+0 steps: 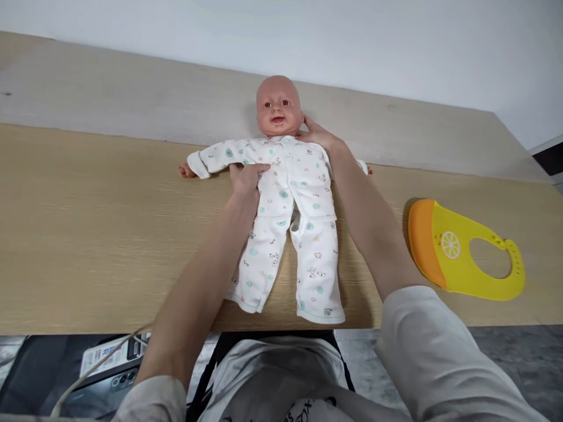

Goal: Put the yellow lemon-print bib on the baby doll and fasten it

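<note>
A bald baby doll [278,108] in a white printed top [290,176] and matching trousers [316,269] lies face up, its head toward the far side and its legs toward me. My left hand [247,177] is closed around the side of its torso below the doll's arm, thumb on the chest and the other fingers hidden underneath. At the neck, my right hand [319,135] grips the doll, with some fingers tucked behind the head and out of sight. The doll's sleeved arms stretch out to both sides.
A yellow and orange silicone bib [461,249] lies to the right on the wooden table [109,234]. Behind stands a pale wall [352,41]. Below the front edge at left are a phone [101,392], a white labelled box [105,354] and a cable [97,366].
</note>
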`<state>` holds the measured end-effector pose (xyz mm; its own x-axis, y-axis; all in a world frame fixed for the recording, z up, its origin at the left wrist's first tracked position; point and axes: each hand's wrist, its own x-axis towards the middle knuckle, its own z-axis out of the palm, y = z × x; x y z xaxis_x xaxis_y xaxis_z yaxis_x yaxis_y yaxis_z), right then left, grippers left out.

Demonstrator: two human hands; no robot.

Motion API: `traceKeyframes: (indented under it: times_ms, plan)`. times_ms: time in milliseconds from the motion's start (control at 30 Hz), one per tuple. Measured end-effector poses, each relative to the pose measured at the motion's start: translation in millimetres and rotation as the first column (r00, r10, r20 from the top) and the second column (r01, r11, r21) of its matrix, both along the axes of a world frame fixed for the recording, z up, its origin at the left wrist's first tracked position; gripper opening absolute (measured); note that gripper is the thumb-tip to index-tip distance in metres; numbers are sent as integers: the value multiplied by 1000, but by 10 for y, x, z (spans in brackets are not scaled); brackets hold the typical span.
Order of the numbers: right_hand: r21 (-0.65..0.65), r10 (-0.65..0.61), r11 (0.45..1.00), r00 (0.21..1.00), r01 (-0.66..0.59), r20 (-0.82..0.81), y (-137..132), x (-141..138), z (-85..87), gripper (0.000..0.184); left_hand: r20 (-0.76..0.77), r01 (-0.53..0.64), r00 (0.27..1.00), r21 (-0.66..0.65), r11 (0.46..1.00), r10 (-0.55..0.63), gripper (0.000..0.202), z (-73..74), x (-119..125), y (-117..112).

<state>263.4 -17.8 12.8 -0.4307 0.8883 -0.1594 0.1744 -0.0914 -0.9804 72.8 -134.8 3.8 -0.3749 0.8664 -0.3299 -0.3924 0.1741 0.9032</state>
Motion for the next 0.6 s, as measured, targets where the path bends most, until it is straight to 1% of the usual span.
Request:
traceKeyframes:
  times_ms: [100,200,333,433,533,600]
  plan:
    - [-6,-21,1000,999,21,36,-18,-8,9,84,-91,26,996,108,994,-16,44,-120,-9,-13]
    - [-13,-14,1000,998,15,64,-31,-23,25,87,-149,53,989,187,981,-25,44,-216,-26,-11]
    - [18,-50,999,992,48,115,-10,-12,8,91,-209,68,977,160,985,-33,45,-261,-66,6]
    - [45,-77,996,986,71,148,22,26,-30,93,-317,89,948,133,987,-43,44,-273,-114,2]
    - [32,-68,997,988,64,141,40,61,-52,94,-414,104,909,121,987,-45,43,-289,-160,-30]
    - [22,-51,999,989,48,142,35,72,-50,95,-442,109,896,124,986,-43,43,-306,-188,-65]
